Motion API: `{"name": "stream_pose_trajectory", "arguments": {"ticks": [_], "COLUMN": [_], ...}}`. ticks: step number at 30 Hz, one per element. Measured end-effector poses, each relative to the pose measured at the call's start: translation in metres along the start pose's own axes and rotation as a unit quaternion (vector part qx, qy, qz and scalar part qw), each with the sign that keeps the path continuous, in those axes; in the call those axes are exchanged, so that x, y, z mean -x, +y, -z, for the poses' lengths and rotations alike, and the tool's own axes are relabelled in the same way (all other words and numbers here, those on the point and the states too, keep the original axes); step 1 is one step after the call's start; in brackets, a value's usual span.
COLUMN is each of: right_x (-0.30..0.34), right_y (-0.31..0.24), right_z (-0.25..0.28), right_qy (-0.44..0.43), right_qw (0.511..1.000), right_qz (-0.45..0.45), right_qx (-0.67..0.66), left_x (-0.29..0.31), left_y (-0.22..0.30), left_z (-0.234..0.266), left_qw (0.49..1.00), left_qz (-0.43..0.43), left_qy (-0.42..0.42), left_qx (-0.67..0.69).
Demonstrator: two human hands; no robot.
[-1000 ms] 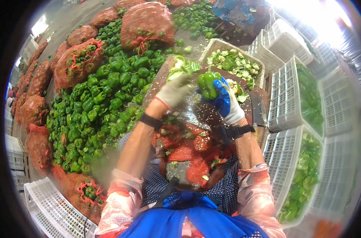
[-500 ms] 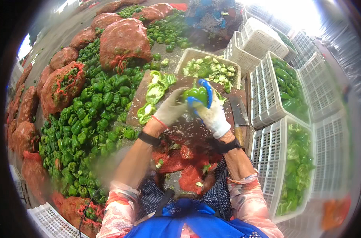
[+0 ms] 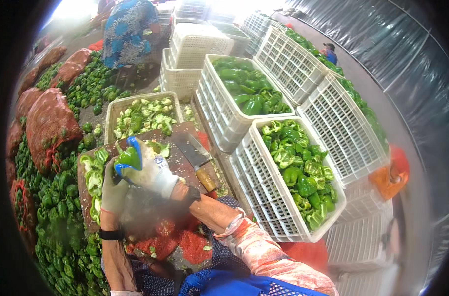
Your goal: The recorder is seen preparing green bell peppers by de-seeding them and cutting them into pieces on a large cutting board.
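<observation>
A green bell pepper [image 3: 131, 157] is held between my two gloved hands above a brown cutting board [image 3: 183, 168]. My right hand [image 3: 154, 172], in a white glove with blue fingertips, wraps the pepper from the right with thumb and fingers. From the left, my left hand [image 3: 114, 191] touches it in a pale glove; its fingertips are partly hidden. Cut pepper pieces [image 3: 94, 180] lie along the board's left side. To the right of my hands rests a cleaver [image 3: 191, 151] with a wooden handle. Beyond the board, a shallow crate [image 3: 109, 123] holds pale pepper cores.
At right stands a white crate [image 3: 260, 178] of cut green peppers, with another pepper-filled crate [image 3: 215, 106] behind it. Stacked crates [image 3: 195, 49] rise farther back. Loose peppers [image 3: 61, 222] and red mesh sacks [image 3: 51, 123] cover the left. A person [image 3: 129, 34] is at the back.
The view has swung right, so the board and hands appear farther left and the right-hand crates show more fully. The pepper stays in both hands.
</observation>
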State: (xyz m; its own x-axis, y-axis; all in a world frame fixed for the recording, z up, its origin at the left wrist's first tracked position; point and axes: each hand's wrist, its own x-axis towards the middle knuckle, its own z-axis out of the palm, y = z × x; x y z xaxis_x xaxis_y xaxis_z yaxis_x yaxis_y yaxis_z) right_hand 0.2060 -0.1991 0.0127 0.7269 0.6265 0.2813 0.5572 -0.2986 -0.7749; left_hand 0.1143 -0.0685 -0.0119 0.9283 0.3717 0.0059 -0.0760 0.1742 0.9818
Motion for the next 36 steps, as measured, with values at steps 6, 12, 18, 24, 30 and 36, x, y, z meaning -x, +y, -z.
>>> {"name": "stream_pose_trajectory", "arguments": {"ticks": [6,12,18,24,30,36], "right_x": [0.010,0.007,0.017,0.015,0.016,0.016], "right_y": [-0.005,-0.008,0.015,-0.004,-0.005,-0.008], "right_z": [0.022,0.027,0.019,0.016,0.003,0.002], "right_qy": [-0.044,-0.058,-0.027,-0.032,-0.052,-0.073], "right_qw": [0.998,0.985,0.996,0.985,0.997,0.985], "right_qz": [-0.013,-0.046,0.041,0.051,0.008,0.015], "right_qx": [0.037,-0.159,-0.068,0.165,-0.062,-0.154], "left_x": [-0.010,0.007,0.039,0.033,0.023,0.028], "left_y": [-0.024,0.000,0.005,0.017,0.011,0.023], "left_z": [-0.003,-0.004,-0.015,-0.020,-0.007,0.005], "left_qw": [0.997,0.989,0.948,0.985,0.997,0.998], "left_qz": [0.030,0.058,-0.089,0.061,0.019,0.036], "left_qy": [-0.020,-0.010,-0.022,0.009,0.023,0.011], "left_qx": [0.068,0.135,-0.304,0.161,0.075,0.047]}}
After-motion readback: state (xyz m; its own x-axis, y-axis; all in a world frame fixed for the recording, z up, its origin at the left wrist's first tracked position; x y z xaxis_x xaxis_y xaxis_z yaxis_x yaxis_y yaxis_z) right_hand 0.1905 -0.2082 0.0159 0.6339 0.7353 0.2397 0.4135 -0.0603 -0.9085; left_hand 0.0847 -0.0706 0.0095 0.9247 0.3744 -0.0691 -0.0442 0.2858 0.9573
